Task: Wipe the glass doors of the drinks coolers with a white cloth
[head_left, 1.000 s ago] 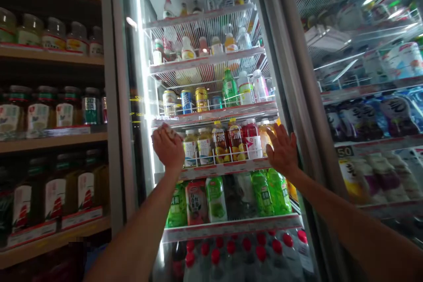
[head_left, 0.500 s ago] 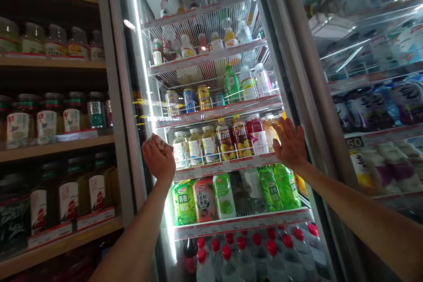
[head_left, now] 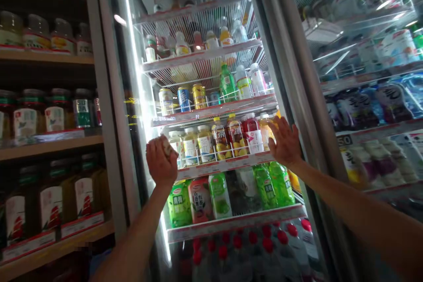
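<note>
My left hand (head_left: pixel 161 163) is closed around a crumpled pale cloth (head_left: pixel 167 144) in front of the lit glass door of a drinks fridge, by the door's left side. The cloth partly covers the leftmost bottle (head_left: pixel 176 145) of the middle row. Against the right part of the same glass, my right hand (head_left: pixel 286 143) is open with its fingers spread, holding nothing. Behind the glass stand tea bottles with yellow caps (head_left: pixel 218 139), a red-labelled bottle (head_left: pixel 254 134) and, one shelf lower, green bottles (head_left: pixel 280 183).
Wooden shelves (head_left: pixel 49 143) with jars and bottles stand on the left. A metal door frame (head_left: pixel 291 53) runs along the right, beside another fridge with packaged drinks (head_left: pixel 360 105). Red-capped bottles (head_left: pixel 238 246) fill the bottom. Cans (head_left: pixel 183 99) stand on a higher shelf.
My left hand has shifted right with the cloth and now overlaps the leftmost bottle. My right hand stays at the same place on the glass. The view has turned slightly right.
</note>
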Tool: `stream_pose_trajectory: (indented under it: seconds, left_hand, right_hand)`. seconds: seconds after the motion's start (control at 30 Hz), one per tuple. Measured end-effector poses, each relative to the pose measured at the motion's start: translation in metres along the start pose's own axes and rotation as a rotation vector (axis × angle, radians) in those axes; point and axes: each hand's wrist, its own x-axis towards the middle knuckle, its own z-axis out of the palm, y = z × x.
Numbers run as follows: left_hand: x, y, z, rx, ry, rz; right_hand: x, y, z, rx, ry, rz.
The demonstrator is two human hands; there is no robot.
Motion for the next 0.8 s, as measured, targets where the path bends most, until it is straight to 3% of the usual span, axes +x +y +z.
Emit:
stream_pose_trajectory:
  seconds: [0.07,0.17,0.23,0.27,0.33,0.43,0.5,0.53,0.6,0.7,0.73,0.8]
  left_hand:
    - [-0.007,0.029,0.008,-0.002,-0.021,0.011]
    - [-0.023,0.106,0.029,-0.071,-0.165,0.240]
    - [-0.028,0.138,0.039,-0.123,-0.229,0.392]
    - [-0.028,0.141,0.040,-0.143,-0.252,0.437]
    - [-0.023,0.118,0.034,-0.148,-0.242,0.417]
    - [-0.011,0.057,0.018,-0.114,-0.129,0.226]
    - [-0.010,0.040,0.013,-0.099,-0.089,0.091]
    - [-0.012,0.045,0.013,-0.102,-0.088,0.069]
    - [-0.023,0.078,0.020,-0.130,-0.128,0.115]
    - [-0.041,0.129,0.029,-0.212,-0.244,0.346]
    - [-0.045,0.133,0.029,-0.229,-0.281,0.420]
    - [-0.048,0.116,0.022,-0.217,-0.282,0.427]
  right_hand:
    - [0.000,0.001,0.001,0.009,-0.002,0.003]
    - [-0.001,0.004,0.002,0.026,-0.006,-0.012]
    - [-0.002,0.005,0.002,0.027,-0.006,-0.024]
    - [-0.002,0.006,0.001,0.022,-0.006,-0.024]
    - [-0.001,0.005,0.000,0.005,-0.011,-0.014]
    - [0.000,0.001,-0.002,-0.024,-0.014,0.002]
    - [0.000,0.000,-0.002,-0.034,-0.012,0.008]
    - [0.000,0.000,-0.001,-0.035,-0.010,0.010]
    - [0.000,0.001,0.001,-0.029,-0.002,0.002]
    - [-0.001,0.005,0.003,-0.012,0.012,-0.021]
    - [-0.001,0.006,0.003,-0.008,0.015,-0.024]
    - [-0.001,0.007,0.004,-0.006,0.020,-0.023]
